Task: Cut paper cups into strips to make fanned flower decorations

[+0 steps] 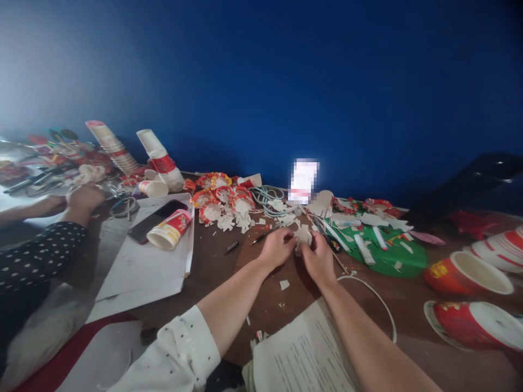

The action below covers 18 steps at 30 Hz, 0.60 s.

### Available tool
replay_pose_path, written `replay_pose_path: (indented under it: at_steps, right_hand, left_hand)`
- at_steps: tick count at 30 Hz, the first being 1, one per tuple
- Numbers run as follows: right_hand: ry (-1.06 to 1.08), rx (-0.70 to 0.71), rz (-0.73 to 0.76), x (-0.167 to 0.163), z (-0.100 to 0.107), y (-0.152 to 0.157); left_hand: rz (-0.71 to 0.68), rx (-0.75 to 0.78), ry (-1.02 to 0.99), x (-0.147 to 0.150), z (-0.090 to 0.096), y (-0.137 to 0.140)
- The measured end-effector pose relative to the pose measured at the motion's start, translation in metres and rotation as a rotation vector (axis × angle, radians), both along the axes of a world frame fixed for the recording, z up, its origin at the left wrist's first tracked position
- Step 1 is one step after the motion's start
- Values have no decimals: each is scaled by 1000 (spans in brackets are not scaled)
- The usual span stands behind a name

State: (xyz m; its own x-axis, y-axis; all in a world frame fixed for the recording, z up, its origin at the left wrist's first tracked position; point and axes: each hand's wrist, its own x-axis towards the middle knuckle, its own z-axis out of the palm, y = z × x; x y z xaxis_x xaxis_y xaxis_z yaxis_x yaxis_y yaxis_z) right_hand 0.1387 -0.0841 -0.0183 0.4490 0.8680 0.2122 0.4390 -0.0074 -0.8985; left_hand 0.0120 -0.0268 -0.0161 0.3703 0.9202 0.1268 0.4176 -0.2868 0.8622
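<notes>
Between my two hands, above the brown table, is a small white paper cut-out (303, 235) with an uneven edge. My left hand (279, 247) pinches its left side with closed fingers. On the other side my right hand (319, 256) grips it, thumb toward me. The fingers cover part of the cut-out. White paper scraps (284, 284) lie on the table just below the hands. A dark pen (260, 238) rests left of my left hand. Beyond it sits a cluster of red, orange and white cut paper-cup pieces (224, 201).
A lit phone (303, 182) leans on the blue wall. Right are a green disc (402, 258) with scraps and paper cups (469, 272). Left, a cup (171, 228) and dark phone (143, 227) lie on a white folder (143, 272). Another person's hands (84, 198) work far left. A booklet (302, 354) lies nearest me.
</notes>
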Motion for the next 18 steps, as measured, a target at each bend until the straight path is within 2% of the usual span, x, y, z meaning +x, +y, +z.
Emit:
replay_pose_path:
  at_steps: [18]
  right_hand:
    - [-66, -26, -3, 0, 1, -1]
  left_hand:
    - [-27, 17, 26, 0, 0, 0]
